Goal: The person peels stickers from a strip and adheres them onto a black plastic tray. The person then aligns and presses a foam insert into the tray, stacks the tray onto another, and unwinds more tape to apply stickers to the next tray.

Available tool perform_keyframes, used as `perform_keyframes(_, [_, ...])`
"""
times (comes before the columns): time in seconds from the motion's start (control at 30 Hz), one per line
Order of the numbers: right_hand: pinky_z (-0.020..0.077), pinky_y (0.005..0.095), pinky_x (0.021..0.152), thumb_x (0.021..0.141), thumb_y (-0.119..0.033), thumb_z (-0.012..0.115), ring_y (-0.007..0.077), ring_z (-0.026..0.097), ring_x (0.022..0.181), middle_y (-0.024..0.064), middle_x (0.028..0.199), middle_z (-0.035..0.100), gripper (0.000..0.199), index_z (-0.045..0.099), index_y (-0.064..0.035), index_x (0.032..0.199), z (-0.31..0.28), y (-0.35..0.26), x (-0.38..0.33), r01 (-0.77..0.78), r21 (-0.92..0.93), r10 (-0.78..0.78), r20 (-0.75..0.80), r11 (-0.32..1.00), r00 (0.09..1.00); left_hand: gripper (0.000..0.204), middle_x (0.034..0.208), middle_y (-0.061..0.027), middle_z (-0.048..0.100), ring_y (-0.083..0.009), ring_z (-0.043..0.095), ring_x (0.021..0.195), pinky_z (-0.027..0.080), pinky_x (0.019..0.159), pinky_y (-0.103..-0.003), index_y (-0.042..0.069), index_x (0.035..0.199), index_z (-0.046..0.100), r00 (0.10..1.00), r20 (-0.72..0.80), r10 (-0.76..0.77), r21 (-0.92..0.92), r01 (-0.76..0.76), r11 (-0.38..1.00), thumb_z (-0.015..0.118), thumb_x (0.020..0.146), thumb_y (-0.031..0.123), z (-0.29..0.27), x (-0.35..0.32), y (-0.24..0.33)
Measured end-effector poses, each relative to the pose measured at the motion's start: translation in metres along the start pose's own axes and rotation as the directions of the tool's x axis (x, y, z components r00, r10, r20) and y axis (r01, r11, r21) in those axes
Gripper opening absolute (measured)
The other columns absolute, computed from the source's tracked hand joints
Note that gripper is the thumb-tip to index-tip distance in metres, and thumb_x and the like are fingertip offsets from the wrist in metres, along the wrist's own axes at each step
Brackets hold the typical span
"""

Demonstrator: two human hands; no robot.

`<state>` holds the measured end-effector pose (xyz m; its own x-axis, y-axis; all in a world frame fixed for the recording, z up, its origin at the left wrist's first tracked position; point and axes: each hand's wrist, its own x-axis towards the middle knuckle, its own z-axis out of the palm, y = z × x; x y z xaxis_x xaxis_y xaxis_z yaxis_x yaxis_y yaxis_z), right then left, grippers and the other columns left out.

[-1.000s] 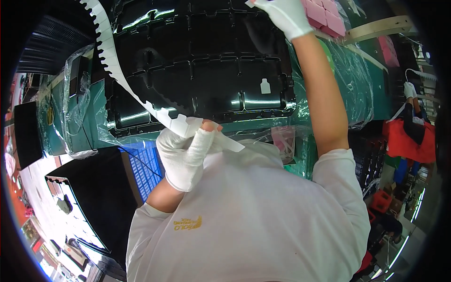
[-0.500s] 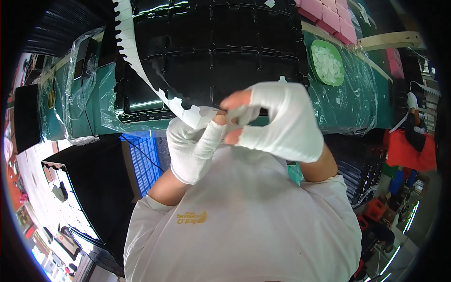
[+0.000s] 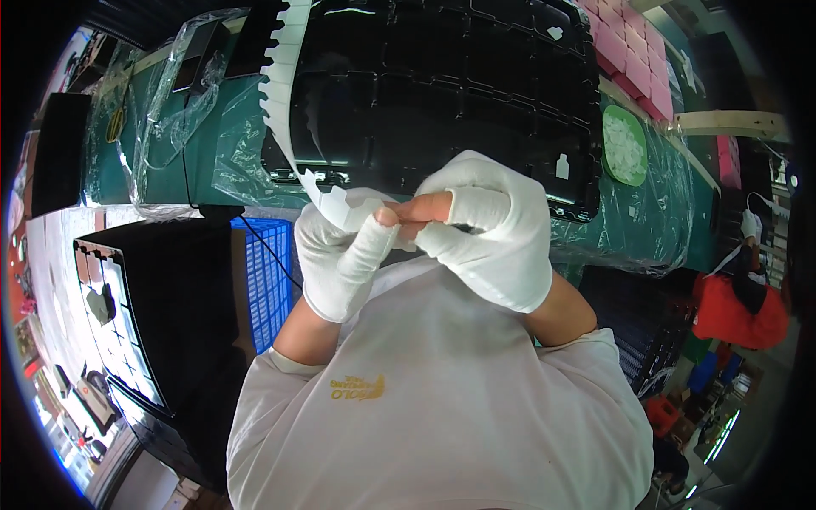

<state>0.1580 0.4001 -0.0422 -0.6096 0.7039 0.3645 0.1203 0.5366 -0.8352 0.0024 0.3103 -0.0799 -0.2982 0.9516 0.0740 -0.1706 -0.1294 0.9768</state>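
My left hand, in a white fingerless glove, pinches a long white strip with notched, tab-like edges. The strip curves up from my thumb and along the left side of a black moulded tray. My right hand, gloved the same way, has its thumb and forefinger closed right against my left fingertips at the strip's near end. Whatever is between the right fingers is hidden. On the tray's right side lies a small white bottle-shaped piece, and another white piece is farther back.
A green dish of small white pieces stands right of the tray, with pink blocks behind it. Clear plastic film covers the green table. A blue crate and black box stand left. Another person works far right.
My right hand's fingers, apart before, have closed against the left fingertips. A small white piece now shows at the tray's right, where my hand partly covered it. The view has shifted slightly.
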Motion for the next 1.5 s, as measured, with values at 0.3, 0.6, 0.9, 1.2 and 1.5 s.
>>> perform_keyframes(0.3, [0.0517,0.0284,0.058,0.071,0.002,0.080,0.0174,0.063,0.067,0.0042,0.086,0.070,0.019,0.073,-0.0058,0.088,0.040,0.014,0.014,0.213,-0.007,-0.213,-0.062,0.977,0.975,0.014,0.079,-0.0111,0.071,-0.0138,0.061,0.061,0.047,0.058,-0.026,-0.002,0.089,0.072,0.980,-0.197,-0.026,-0.397,-0.056,0.916,0.066,0.095,0.009,-0.033,-0.006,-0.009])
perform_keyframes(0.6, [0.0518,0.0431,0.086,0.072,-0.012,0.076,0.0337,0.058,0.112,0.0142,0.122,0.063,0.010,0.076,-0.0109,0.083,0.070,0.035,0.073,0.127,-0.626,-0.199,-0.046,0.769,0.979,0.016,0.078,-0.0085,0.064,-0.0144,0.052,0.064,0.039,0.059,-0.028,-0.003,0.095,0.069,0.903,-0.422,-0.078,-0.426,-0.122,0.896,0.059,0.097,0.009,-0.064,-0.012,-0.014])
perform_keyframes(0.9, [0.0538,0.0314,0.061,0.079,-0.007,0.076,0.0179,0.068,0.071,0.0133,0.086,0.071,0.022,0.072,0.0006,0.099,0.061,-0.005,0.058,-0.168,0.064,0.161,0.110,0.984,0.981,0.012,0.079,-0.0083,0.070,-0.0133,0.060,0.061,0.046,0.058,-0.026,-0.001,0.093,0.073,0.907,-0.420,0.018,-0.248,-0.134,0.960,0.068,0.094,0.010,-0.051,-0.011,-0.011])
perform_keyframes(1.2, [0.0481,0.0310,0.059,0.069,-0.003,0.082,0.0183,0.063,0.068,0.0027,0.084,0.069,0.021,0.070,-0.0096,0.085,0.067,0.007,0.040,0.557,-0.142,-0.567,-0.042,0.818,0.822,0.032,0.085,-0.0127,0.071,-0.0194,0.065,0.072,0.050,0.067,-0.030,-0.005,0.093,0.071,0.951,-0.310,0.018,-0.393,-0.146,0.908,0.057,0.100,0.023,-0.060,-0.001,-0.020])
perform_keyframes(1.5, [0.0536,0.0280,0.070,0.078,0.003,0.075,0.0143,0.068,0.076,0.0071,0.082,0.071,0.011,0.074,-0.0020,0.088,0.064,-0.007,0.024,-0.076,0.105,0.075,0.012,0.992,0.997,0.016,0.079,-0.0120,0.070,-0.0131,0.060,0.061,0.048,0.061,-0.025,-0.003,0.087,0.071,0.947,-0.321,0.006,-0.394,-0.140,0.909,0.063,0.094,0.009,-0.043,0.006,-0.008])
